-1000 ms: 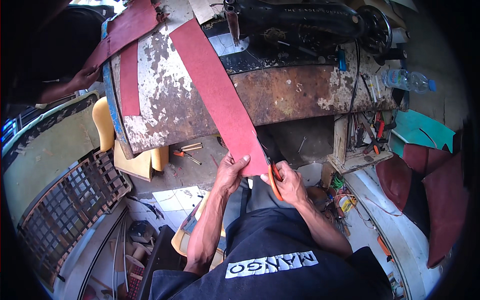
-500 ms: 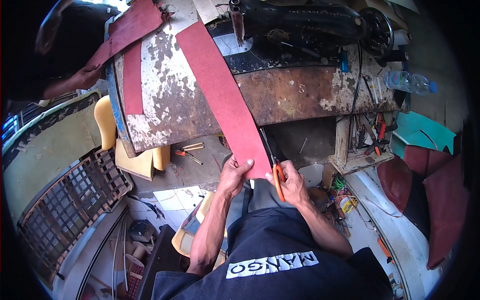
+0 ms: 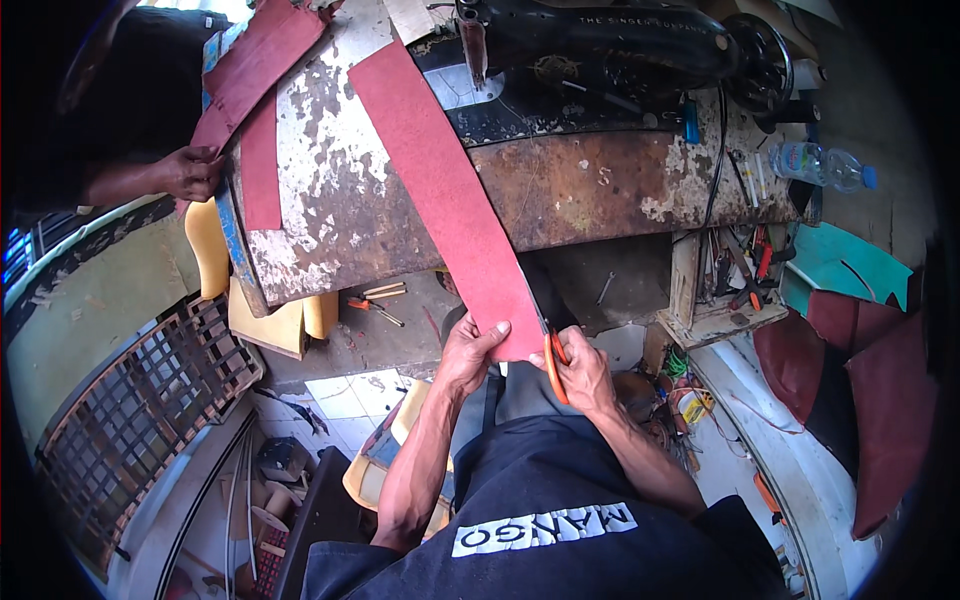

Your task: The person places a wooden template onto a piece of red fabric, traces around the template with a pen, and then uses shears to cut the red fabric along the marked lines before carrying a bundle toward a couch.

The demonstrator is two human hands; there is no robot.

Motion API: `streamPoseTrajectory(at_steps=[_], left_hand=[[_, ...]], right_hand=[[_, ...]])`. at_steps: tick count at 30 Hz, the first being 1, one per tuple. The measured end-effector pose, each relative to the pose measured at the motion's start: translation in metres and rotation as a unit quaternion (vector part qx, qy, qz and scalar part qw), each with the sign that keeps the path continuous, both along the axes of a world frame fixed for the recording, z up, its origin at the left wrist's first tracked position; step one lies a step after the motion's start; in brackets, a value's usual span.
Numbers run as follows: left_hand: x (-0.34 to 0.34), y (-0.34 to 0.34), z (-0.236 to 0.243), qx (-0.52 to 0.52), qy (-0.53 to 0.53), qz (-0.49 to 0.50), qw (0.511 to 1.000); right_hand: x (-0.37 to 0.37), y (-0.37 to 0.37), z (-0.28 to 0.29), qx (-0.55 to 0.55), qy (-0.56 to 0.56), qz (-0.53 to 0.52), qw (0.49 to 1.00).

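Note:
A long strip of red material (image 3: 440, 190), like leather or vinyl, runs from the worn tabletop (image 3: 340, 240) over its near edge toward me. My left hand (image 3: 472, 350) pinches the strip's near end, thumb on top. In my right hand (image 3: 580, 372) are scissors (image 3: 554, 368) with orange handles, my fingers wrapped through the loops. Their blades lie along the strip's right edge, close to its near corner. Whether the blades are biting into the material is too fine to tell.
A black sewing machine (image 3: 600, 50) stands at the back of the table. At the far left, another person's hand (image 3: 190, 173) holds a red piece (image 3: 262, 62). A plastic bottle (image 3: 822, 166) lies at the right. Tools fill a wooden drawer (image 3: 725, 318) below.
The scissor blades have come nearer together and lie closer against the strip's right edge. At the far left, the other person's hand has shifted slightly right with the red piece.

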State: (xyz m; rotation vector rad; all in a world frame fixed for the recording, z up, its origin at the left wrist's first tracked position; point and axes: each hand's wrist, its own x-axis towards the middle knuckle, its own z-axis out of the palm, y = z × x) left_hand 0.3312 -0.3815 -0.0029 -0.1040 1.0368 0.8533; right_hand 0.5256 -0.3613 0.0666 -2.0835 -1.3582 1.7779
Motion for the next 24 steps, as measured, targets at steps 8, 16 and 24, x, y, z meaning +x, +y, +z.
streamPoseTrajectory(at_steps=[8, 16, 24], left_hand=[[-0.002, -0.003, -0.001, 0.017, -0.005, -0.016, 1.0], [-0.001, -0.009, -0.002, 0.001, -0.02, -0.015, 1.0], [-0.003, -0.015, -0.001, -0.016, -0.048, -0.036, 0.998]], right_hand=[[0.0, 0.005, -0.011, 0.016, 0.013, 0.004, 1.0], [-0.003, 0.002, -0.007, 0.016, 0.016, -0.009, 1.0], [-0.009, 0.014, -0.011, 0.017, 0.027, -0.003, 0.999]])
